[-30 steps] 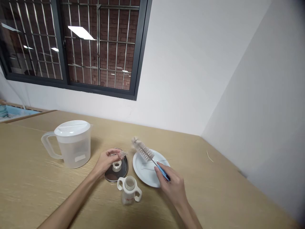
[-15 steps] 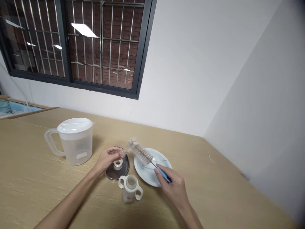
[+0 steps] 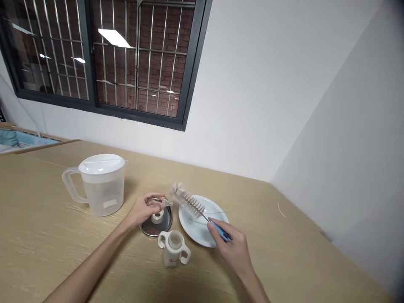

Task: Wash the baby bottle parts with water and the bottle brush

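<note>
Between the fingertips of my left hand (image 3: pixel 147 208) is a clear bottle nipple (image 3: pixel 166 203), held on its side above a shiny metal tray (image 3: pixel 150 229). A white collar ring (image 3: pixel 157 216) lies on that tray. My right hand (image 3: pixel 232 244) grips the blue handle of a bottle brush (image 3: pixel 191 203), whose white bristles point up and left, over a pale plate (image 3: pixel 202 237) and close to the nipple. In front of both stands an uncapped baby bottle (image 3: pixel 172 252) with two white side handles, upright on the table.
A lidded translucent pitcher (image 3: pixel 104 189) stands at the left on the wooden table (image 3: pixel 126 269). A thin wire-like piece (image 3: pixel 221 211) crosses the plate's right rim. A small pale strip (image 3: pixel 281 210) lies farther right. Behind are a wall and a barred window (image 3: pixel 139 63).
The view has shifted slightly. Both hands keep their holds, the brush and nipple staying close together with hardly any movement between them.
</note>
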The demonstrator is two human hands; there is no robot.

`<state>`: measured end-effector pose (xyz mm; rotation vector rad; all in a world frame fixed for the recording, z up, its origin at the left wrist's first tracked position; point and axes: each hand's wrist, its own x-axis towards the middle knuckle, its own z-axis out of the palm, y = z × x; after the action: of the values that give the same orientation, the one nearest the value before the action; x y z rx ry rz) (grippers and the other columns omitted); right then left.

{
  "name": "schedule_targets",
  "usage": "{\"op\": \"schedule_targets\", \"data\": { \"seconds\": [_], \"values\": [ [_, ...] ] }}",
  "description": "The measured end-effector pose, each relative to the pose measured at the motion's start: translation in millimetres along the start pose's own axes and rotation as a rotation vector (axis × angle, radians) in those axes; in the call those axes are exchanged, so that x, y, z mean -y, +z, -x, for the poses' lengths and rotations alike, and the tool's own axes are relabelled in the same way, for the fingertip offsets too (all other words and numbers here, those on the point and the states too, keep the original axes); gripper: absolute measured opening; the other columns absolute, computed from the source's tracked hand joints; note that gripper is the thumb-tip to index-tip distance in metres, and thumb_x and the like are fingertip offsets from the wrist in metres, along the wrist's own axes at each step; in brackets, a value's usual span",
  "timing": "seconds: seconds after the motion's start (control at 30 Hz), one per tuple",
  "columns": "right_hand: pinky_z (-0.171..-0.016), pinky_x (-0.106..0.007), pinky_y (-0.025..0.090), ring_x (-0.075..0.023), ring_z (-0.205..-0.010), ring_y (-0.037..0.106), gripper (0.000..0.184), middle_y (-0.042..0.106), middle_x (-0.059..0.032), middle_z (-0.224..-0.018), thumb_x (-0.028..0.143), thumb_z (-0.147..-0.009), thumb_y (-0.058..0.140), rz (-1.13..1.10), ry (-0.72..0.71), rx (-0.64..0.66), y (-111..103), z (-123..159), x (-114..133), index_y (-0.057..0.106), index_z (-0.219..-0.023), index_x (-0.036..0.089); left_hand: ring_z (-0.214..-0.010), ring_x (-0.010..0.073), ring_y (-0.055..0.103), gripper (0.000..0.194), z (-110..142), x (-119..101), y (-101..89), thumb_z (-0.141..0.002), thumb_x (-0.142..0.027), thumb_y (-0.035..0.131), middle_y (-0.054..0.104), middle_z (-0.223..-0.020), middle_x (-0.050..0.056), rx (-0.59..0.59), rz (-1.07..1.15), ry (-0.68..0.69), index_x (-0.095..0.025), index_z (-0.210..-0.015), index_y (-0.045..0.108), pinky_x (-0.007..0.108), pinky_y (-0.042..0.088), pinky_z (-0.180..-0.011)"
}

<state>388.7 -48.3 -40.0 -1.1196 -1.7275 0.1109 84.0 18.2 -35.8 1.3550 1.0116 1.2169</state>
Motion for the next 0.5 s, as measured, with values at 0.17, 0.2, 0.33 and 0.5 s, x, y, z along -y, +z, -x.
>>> {"op": "schedule_targets", "data": {
  "seconds": [0.17,0.2,0.33,0.5],
  "values": [
    [-0.071,-0.029,0.06,-0.023,-0.081,0.074,0.023,0.077,-0.007,-0.095,0.038,-0.088,0.064,-0.025,-0.011,0.072,1,2,-2,0.078,-0.096,0.022,-0.088,0.0242,0.072,0.056,-2,4,-5.1,-0.061,-0.031,0.084,0.074,-0.106,0.014,0.021,0.008,0.043,-0.012,-0.112,0.068,0.032,0.055,-0.078],
    [-0.072,-0.029,0.06,-0.0229,-0.081,0.074,0.023,0.077,-0.0068,-0.095,0.038,-0.088,0.064,-0.022,-0.002,0.071,2,2,-4,0.078,-0.096,0.022,-0.089,0.0249,0.072,0.056,-1,2,-4.7,-0.061,-0.031,0.083,0.074,-0.105,0.014,0.025,0.007,0.037,-0.012,-0.112,0.068,0.032,0.055,-0.077],
    [-0.07,-0.03,0.06,-0.0237,-0.079,0.074,0.025,0.077,-0.0075,-0.095,0.04,-0.087,0.064,-0.001,0.057,0.059,1,2,-8,0.078,-0.097,0.022,-0.089,0.0289,0.073,0.058,2,-5,-1.4,-0.058,-0.031,0.084,0.076,-0.099,0.015,0.011,0.006,0.001,-0.011,-0.111,0.067,0.032,0.056,-0.072],
    [-0.073,-0.031,0.061,-0.0258,-0.083,0.074,0.027,0.077,-0.0087,-0.096,0.044,-0.085,0.066,-0.081,0.142,0.057,-4,0,-3,0.079,-0.094,0.022,-0.086,0.0269,0.073,0.057,1,-4,-2.9,-0.059,-0.039,0.085,0.074,-0.103,0.014,-0.035,-0.018,0.028,-0.012,-0.106,0.069,0.032,0.056,-0.072]
  ]
}}
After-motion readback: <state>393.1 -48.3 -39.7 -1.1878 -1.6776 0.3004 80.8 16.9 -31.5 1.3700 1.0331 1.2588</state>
